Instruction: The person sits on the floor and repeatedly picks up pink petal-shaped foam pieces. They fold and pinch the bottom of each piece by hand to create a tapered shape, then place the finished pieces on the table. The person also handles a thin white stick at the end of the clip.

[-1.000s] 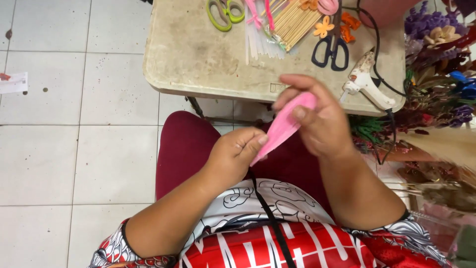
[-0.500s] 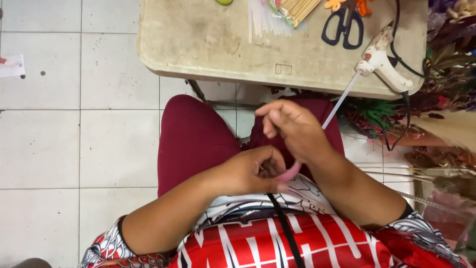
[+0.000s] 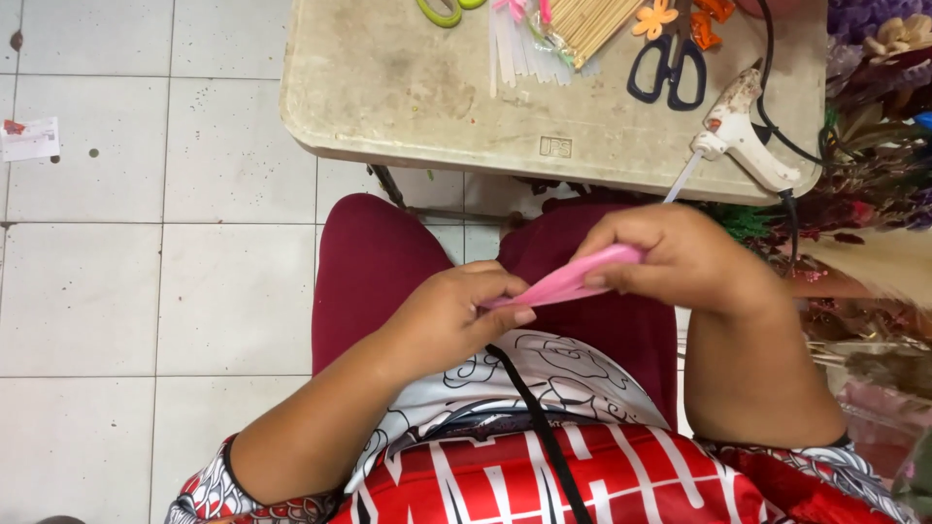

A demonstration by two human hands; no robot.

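Over my lap, both hands hold a narrow pink strip [image 3: 568,279] of soft material. My left hand [image 3: 456,315] pinches its lower end between thumb and fingers. My right hand [image 3: 680,257] grips its upper end, thumb on top. The strip runs slanted between the two hands, above my dark red trousers [image 3: 369,262].
A worn beige table [image 3: 437,97] stands ahead, carrying a white glue gun [image 3: 743,136] with black cord, black scissors [image 3: 668,73], green scissors [image 3: 442,10], wooden sticks [image 3: 587,21] and small orange flowers [image 3: 655,17]. Dried and artificial flowers [image 3: 879,126] crowd the right. White floor tiles [image 3: 146,272] lie left.
The pink strip was held up high, then lowered into my lap; now both hands have raised it slightly and stretched it out between them. The view has shifted.
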